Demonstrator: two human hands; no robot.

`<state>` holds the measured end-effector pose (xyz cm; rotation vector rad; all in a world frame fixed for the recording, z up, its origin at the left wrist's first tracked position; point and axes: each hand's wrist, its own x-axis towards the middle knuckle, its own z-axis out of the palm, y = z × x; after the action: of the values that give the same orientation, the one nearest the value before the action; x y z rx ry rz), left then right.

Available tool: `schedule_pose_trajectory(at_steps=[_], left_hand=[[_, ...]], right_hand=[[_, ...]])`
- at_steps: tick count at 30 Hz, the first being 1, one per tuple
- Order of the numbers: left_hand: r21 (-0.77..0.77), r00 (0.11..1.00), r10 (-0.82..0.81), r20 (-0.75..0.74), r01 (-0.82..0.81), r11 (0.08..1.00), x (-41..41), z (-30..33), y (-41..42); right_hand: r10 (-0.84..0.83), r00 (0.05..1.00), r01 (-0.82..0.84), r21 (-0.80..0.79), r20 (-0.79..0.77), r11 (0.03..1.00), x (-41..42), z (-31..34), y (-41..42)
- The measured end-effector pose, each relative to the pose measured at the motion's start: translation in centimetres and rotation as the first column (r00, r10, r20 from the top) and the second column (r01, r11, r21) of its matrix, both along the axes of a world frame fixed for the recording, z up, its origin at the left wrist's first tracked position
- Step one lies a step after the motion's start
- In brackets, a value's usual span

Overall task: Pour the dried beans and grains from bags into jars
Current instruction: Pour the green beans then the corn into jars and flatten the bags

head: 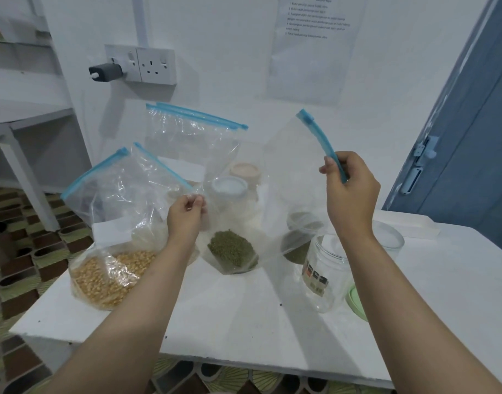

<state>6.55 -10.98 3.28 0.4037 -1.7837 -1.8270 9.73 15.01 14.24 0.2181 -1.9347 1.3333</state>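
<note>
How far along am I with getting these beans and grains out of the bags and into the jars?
Early. Done: the clear jar stands open, its green lid beside it, and looks empty. In hand: the left hand and right hand hold up the bag of green beans by its blue zip strip. Left: pouring these, then the bag of yellow kernels and the bags behind.
</note>
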Motion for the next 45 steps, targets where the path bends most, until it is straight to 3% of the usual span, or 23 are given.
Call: schedule_pose_trajectory(at_steps=[8, 15, 45], left_hand=[[0.062, 0.971, 0.014, -0.239, 0.001, 0.998, -0.9, 6.6, 0.7], [0.052, 0.938, 0.061, -0.342, -0.046, 0.998, -1.0, 10.8, 0.3], [-0.072, 0.859, -0.071, -0.506, 0.041, 0.997, 0.0, 20.4, 3.0]], right_hand=[[0.025, 1.0, -0.023, -0.146, 0.012, 0.989, -0.2, 1.1, 1.6], [0.087, 0.993, -0.057, -0.307, 0.083, 0.95, -0.1, 1.5, 3.0], [0.091, 0.988, -0.03, -0.421, 0.126, 0.906, -0.3, 1.4, 5.0]])
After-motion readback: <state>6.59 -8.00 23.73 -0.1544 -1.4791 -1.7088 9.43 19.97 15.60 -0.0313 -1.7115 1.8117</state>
